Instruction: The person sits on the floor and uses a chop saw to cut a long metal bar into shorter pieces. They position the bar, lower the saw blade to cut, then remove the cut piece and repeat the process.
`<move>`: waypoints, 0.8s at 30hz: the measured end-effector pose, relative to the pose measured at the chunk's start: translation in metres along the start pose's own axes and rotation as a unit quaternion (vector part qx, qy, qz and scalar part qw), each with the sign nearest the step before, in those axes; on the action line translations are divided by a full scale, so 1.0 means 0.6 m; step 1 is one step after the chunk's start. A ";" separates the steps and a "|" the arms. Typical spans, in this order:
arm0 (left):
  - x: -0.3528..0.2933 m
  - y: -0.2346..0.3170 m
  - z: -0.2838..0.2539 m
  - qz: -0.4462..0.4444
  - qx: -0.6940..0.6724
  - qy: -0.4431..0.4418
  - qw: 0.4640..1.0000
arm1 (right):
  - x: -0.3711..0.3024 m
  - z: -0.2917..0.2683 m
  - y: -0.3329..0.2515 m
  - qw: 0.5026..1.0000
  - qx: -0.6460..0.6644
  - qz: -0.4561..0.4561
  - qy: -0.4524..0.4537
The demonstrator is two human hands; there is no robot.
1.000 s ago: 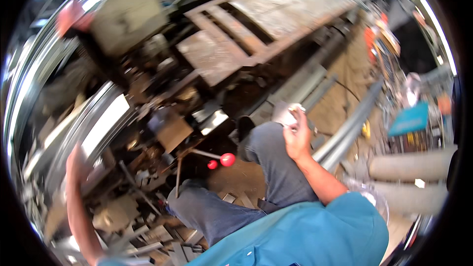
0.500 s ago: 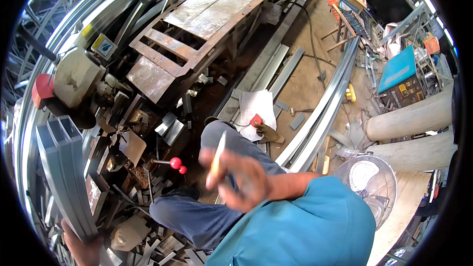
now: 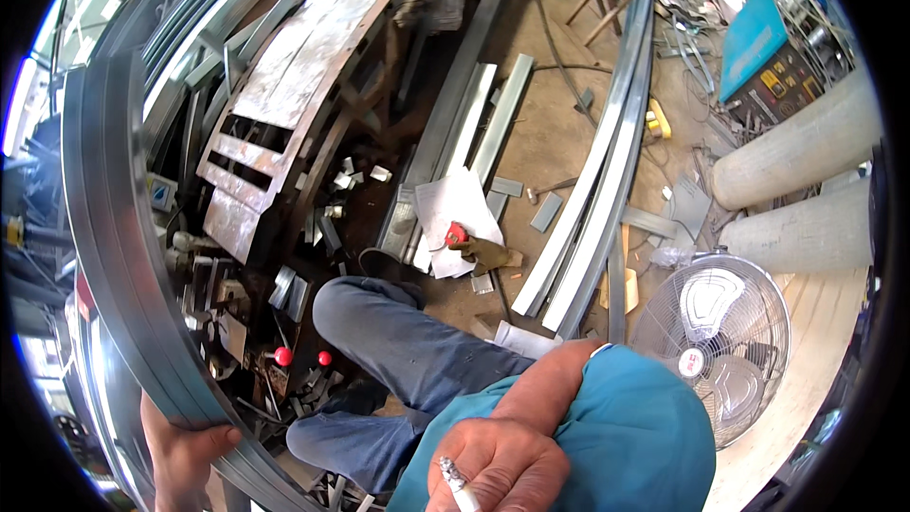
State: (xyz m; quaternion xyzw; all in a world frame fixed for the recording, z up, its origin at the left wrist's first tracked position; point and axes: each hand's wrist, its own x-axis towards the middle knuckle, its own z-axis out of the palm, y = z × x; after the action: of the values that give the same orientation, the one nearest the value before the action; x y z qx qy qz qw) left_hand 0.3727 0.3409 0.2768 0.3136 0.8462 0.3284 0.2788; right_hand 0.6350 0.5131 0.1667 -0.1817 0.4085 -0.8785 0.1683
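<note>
My left hand [image 3: 185, 450] is wrapped round a long bundle of grey metal tubes [image 3: 128, 256] at the far left, its thumb lying across them. The tubes stand up from the hand and curve in the wide view; their lower part passes under the hand toward the bottom edge. Close in front of my teal shirt, my right hand [image 3: 502, 465] is bent with a lit cigarette [image 3: 459, 485] between its fingers, ash at the tip. Beside the tubes is a machine with two red ball knobs [image 3: 283, 356] on its levers.
A rusty steel bench [image 3: 313, 57] runs along the upper left. Long metal channels [image 3: 597, 171] lie on the floor, near papers [image 3: 455, 213], a red tape measure [image 3: 456, 233] and a glove [image 3: 486, 254]. At right stand a fan [image 3: 716, 346] and thick pale cylinders [image 3: 806, 156].
My right hand has come down and back toward my body with the cigarette. The tube bundle in my left hand now reaches higher up the left side. The view has shifted.
</note>
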 end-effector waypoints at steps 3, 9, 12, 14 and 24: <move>0.054 0.047 0.030 0.022 0.007 -0.092 0.996 | -0.008 -0.011 0.079 0.983 -0.038 -0.176 0.022; 0.125 0.149 0.126 0.104 0.046 -0.119 0.986 | 0.073 -0.065 0.156 0.761 -0.224 -0.407 0.453; 0.191 0.199 0.203 0.126 0.018 -0.222 0.967 | 0.146 -0.116 0.194 0.810 -0.114 -0.373 0.439; 0.217 0.215 0.248 0.175 0.039 -0.227 0.957 | 0.170 -0.121 0.183 0.829 0.019 -0.383 0.407; 0.312 0.167 0.318 0.320 0.101 -0.178 0.925 | 0.008 -0.317 0.063 0.726 0.035 -0.370 0.578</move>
State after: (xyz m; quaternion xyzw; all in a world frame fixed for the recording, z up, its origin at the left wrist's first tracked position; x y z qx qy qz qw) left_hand 0.4155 0.6060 0.1801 0.6477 0.6656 0.2517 0.2721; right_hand 0.5495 0.6128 0.0242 0.2311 0.2965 -0.8195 -0.4325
